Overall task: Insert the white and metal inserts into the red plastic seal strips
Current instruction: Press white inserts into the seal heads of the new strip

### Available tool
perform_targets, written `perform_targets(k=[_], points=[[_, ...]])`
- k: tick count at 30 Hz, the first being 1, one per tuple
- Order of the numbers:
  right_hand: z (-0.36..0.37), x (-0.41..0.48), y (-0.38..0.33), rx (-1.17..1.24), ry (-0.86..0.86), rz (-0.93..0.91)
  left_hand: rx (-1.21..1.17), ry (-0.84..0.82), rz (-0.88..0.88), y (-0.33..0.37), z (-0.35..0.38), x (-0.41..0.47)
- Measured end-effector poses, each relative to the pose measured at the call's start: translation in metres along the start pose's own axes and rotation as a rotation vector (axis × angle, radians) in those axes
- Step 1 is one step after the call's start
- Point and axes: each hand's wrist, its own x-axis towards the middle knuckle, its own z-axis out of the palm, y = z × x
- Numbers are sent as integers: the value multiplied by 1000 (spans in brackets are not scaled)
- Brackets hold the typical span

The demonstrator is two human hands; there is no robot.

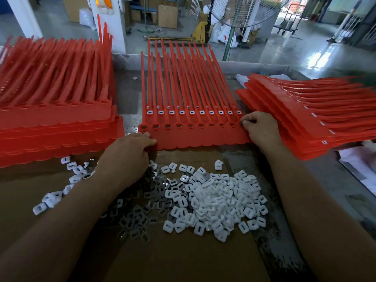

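A sheet of joined red seal strips [195, 137] lies flat in the middle of the table, tails pointing away. Its near row of sockets holds metal inserts [179, 125]; a sheet beneath shows white inserts [182, 112]. My left hand [130, 153] pinches the sheet's near left corner. My right hand [260, 129] grips its right edge with curled fingers. A heap of loose white inserts [219, 200] and darker metal inserts [142, 206] lies on cardboard in front of me.
A tall stack of red strips [57, 119] fills the left side. Another stack of red strips [305, 119], with white inserts fitted, fans out on the right. Brown cardboard [183, 257] covers the near table. A standing fan [230, 43] and boxes are beyond.
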Motion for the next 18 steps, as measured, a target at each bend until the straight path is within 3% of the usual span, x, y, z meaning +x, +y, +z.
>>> perform_targets(k=[18], points=[[5, -1, 3, -101, 28, -6, -3, -18, -18, 4, -2, -2]])
